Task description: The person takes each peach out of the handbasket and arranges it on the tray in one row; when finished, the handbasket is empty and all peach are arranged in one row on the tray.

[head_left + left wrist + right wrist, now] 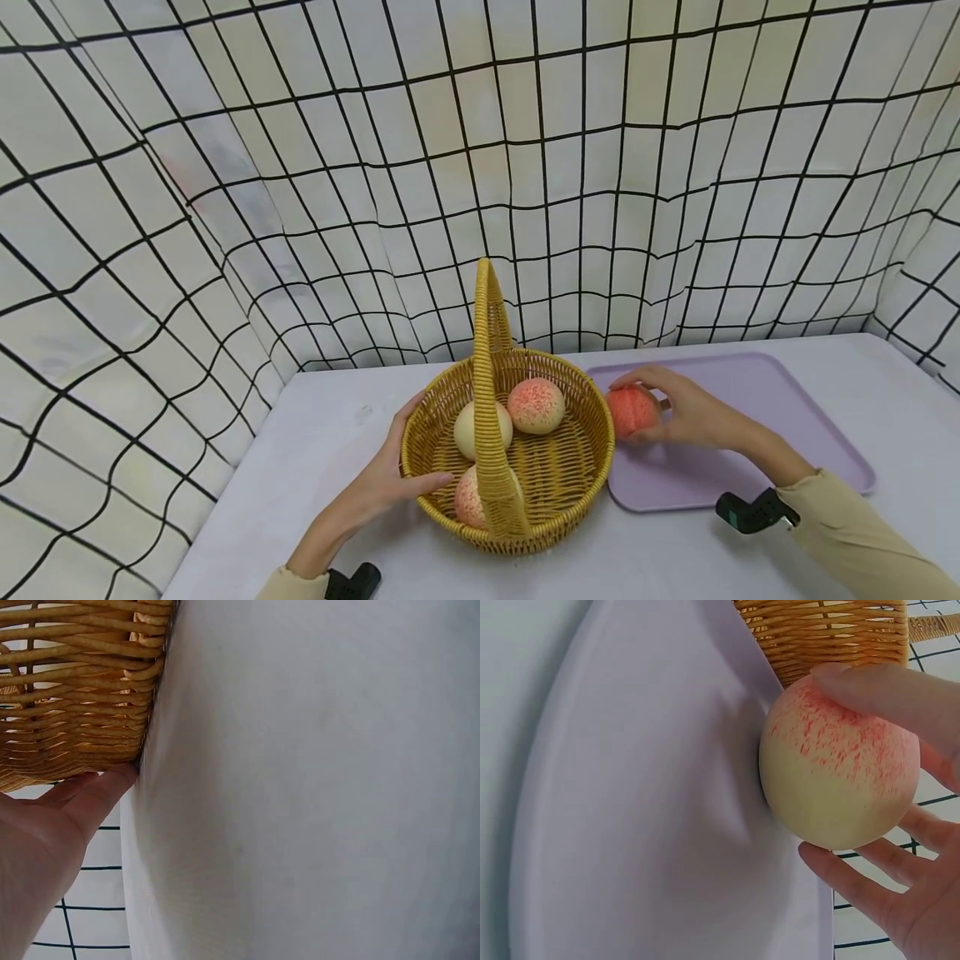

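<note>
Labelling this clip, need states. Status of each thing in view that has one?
Basket: upright on table, handle up
Rear peach: inside basket
Pale peach: inside basket, partly behind handle
Front peach: inside basket, partly behind handle
Tray: flat on table
Held peach: gripped; tray contact unclear
Left hand: holding basket, thumb over rim
Right hand: gripping held peach

Bright and evenly lit in head view. Softly shadowed in wrist views, on flat white tabletop (315, 780) beside round golden wicker basket (75, 705) and on rectangular lilac tray (630, 780).
</note>
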Action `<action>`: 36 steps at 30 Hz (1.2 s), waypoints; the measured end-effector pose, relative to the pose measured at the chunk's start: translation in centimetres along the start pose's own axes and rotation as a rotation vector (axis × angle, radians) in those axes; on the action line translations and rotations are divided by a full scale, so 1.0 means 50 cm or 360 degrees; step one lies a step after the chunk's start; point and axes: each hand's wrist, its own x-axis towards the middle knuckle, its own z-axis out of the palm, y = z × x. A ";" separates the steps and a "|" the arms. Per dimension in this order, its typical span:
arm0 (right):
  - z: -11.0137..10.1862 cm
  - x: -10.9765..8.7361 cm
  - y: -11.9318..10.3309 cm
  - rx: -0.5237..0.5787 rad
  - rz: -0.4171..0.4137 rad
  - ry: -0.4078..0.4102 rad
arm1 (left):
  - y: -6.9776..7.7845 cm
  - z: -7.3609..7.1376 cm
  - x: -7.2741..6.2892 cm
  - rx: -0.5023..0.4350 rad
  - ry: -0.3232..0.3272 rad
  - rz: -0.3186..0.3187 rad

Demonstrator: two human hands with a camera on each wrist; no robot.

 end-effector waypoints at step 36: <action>0.011 0.011 -0.005 -0.0194 -0.0028 0.0100 | -0.002 -0.001 0.004 -0.0026 -0.0013 0.0025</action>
